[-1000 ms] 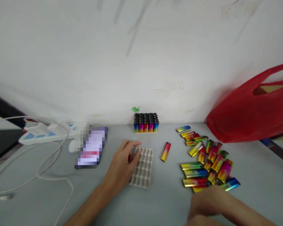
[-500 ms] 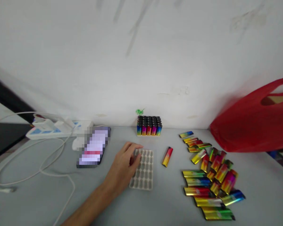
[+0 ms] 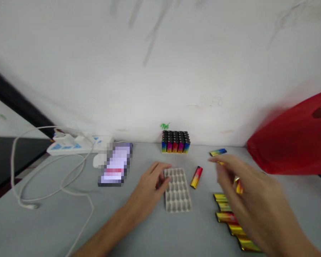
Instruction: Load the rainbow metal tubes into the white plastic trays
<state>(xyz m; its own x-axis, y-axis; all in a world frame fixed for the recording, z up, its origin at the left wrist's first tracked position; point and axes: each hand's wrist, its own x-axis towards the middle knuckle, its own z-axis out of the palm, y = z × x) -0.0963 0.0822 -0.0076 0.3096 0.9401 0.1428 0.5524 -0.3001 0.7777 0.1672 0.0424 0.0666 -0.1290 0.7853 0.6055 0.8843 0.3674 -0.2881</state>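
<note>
My left hand (image 3: 153,184) rests at the left edge of a pale tray (image 3: 178,191) with rows of hollow slots, thumb and fingers touching its upper left side. Over the pile of colourful lighters (image 3: 226,217) on the right, my right hand (image 3: 246,192) is blurred by motion and covers much of the pile. A bit of yellow shows at its fingertips; whether it is held cannot be made out. One red and yellow lighter (image 3: 196,177) lies alone to the right of the tray. Upright lighters with black tops (image 3: 176,142) stand in a block near the wall.
A phone (image 3: 117,163) lies at the left, beside a white power strip (image 3: 80,144) with plugs and a looping white cable (image 3: 88,194). A red bag (image 3: 291,142) stands at the right against the wall. A blue and yellow lighter (image 3: 218,152) lies at the back right.
My right hand has come into view over the lighter pile. The tray has turned a little under my left hand. The whole view has shifted slightly.
</note>
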